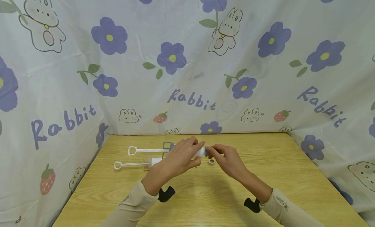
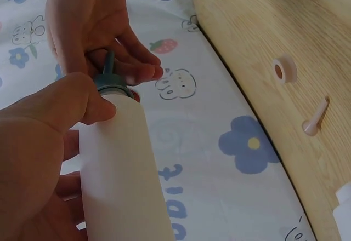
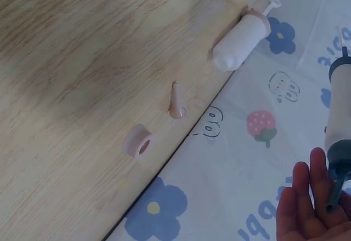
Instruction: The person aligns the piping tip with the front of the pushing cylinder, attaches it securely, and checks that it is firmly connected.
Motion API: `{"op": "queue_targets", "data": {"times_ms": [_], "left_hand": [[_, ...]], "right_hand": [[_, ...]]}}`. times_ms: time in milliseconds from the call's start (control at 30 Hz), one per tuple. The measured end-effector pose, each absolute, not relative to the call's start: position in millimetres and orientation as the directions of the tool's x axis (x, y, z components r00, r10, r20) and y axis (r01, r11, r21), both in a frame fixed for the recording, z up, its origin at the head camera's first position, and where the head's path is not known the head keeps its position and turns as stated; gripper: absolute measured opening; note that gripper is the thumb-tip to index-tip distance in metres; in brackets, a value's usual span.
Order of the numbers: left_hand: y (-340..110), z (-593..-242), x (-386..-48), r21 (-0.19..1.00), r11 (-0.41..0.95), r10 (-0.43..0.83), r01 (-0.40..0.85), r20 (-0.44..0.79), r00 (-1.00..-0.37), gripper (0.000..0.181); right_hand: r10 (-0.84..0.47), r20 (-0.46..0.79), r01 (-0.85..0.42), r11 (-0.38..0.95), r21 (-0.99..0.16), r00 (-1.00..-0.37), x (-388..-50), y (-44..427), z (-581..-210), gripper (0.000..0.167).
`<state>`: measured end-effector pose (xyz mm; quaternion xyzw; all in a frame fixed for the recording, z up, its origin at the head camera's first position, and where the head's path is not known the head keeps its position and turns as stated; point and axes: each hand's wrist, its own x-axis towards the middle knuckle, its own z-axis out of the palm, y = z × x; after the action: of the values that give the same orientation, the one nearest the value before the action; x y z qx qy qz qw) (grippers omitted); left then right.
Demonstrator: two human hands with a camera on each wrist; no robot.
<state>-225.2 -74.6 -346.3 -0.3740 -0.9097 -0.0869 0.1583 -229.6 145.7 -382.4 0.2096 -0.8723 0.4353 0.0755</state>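
My left hand (image 1: 181,155) grips the white barrel of a large plunger syringe (image 2: 123,170), its thumb lying along the barrel near the front. From the back of that syringe a white plunger rod (image 1: 150,150) with a loop handle points left. At the front end sits a dark teal cap (image 2: 112,82) with a thin nozzle. My right hand (image 1: 227,158) pinches this cap; in the right wrist view its other fingers (image 3: 303,189) stretch out beside the nozzle. The head view shows the syringe raised just over the table, with part of its barrel hidden by the left hand.
A second syringe (image 3: 241,41) with a pinkish collar lies on the wooden table (image 1: 263,188), nearer me. In front of it are a loose pinkish nozzle (image 3: 176,101) and a pinkish ring cap (image 3: 137,141). Patterned cloth (image 1: 187,80) hangs around the table's back and sides.
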Motion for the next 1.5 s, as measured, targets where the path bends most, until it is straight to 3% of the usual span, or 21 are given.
{"op": "queue_targets", "data": {"times_ms": [333,800,1233,1500], "left_hand": [[-77.2,-345.6,-225.3,0.043,0.719,0.641,0.694,0.344,-0.686,0.050],[-74.6,-348.3,-224.4,0.011,0.702,0.667,0.712,0.339,-0.663,0.051],[-75.4,-346.0,-222.9,0.030,0.693,0.666,0.720,0.354,-0.656,0.051],[-73.1,-345.1,-221.9,0.017,0.689,0.671,0.724,0.363,-0.647,0.050]], "right_hand": [[-0.384,0.305,-0.474,0.501,-0.724,-0.871,-227.7,145.7,-381.1,0.035],[-0.361,0.297,-0.458,0.539,-0.707,-0.884,-228.7,147.7,-379.9,0.036],[-0.438,0.267,-0.485,0.526,-0.699,-0.858,-230.7,153.0,-377.5,0.037],[-0.386,0.259,-0.447,0.555,-0.702,-0.885,-232.7,152.8,-375.9,0.036]]}}
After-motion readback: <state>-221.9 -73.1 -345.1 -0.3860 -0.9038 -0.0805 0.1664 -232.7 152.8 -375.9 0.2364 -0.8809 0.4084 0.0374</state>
